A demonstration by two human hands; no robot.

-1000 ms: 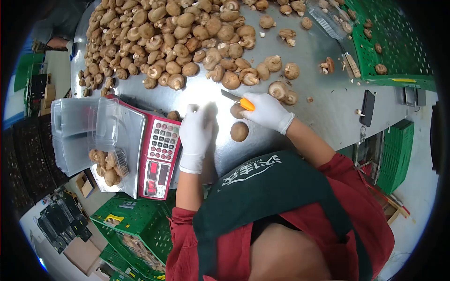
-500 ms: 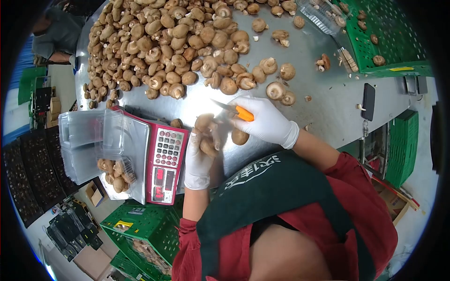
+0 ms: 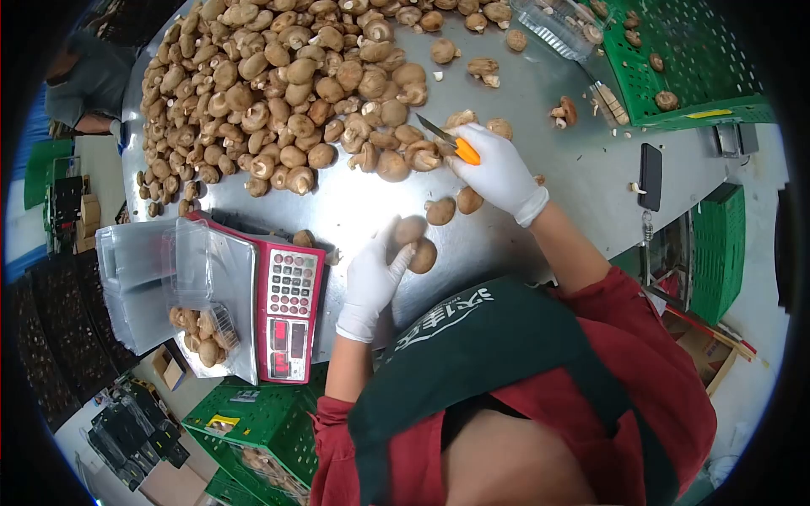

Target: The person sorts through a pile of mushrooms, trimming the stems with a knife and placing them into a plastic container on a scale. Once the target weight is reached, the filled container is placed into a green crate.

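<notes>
My left hand [image 3: 369, 282], in a white glove, is closed around shiitake mushrooms [image 3: 411, 229]; two brown caps show at its fingertips. In my white-gloved right hand [image 3: 499, 173] is a small knife with an orange handle [image 3: 467, 152]. The blade points up and left, over the near edge of the mushroom pile [image 3: 278, 93]. Some mushrooms by the right hand are partly hidden behind it. Two loose mushrooms [image 3: 440, 211] lie on the metal table [image 3: 540, 93] between my hands.
Left of my left hand stands a red scale [image 3: 291, 295] with a clear plastic box [image 3: 202, 325] holding mushrooms. Green crates [image 3: 692, 67] are at the upper right and below the scale. A phone [image 3: 650, 177] and a wooden-handled tool [image 3: 609, 101] lie on the right. Another person [image 3: 89, 80] is at upper left.
My right hand with the knife has moved up and right, to the pile's edge. My left hand has shifted slightly right with its mushrooms. Two mushrooms now lie loose between the hands.
</notes>
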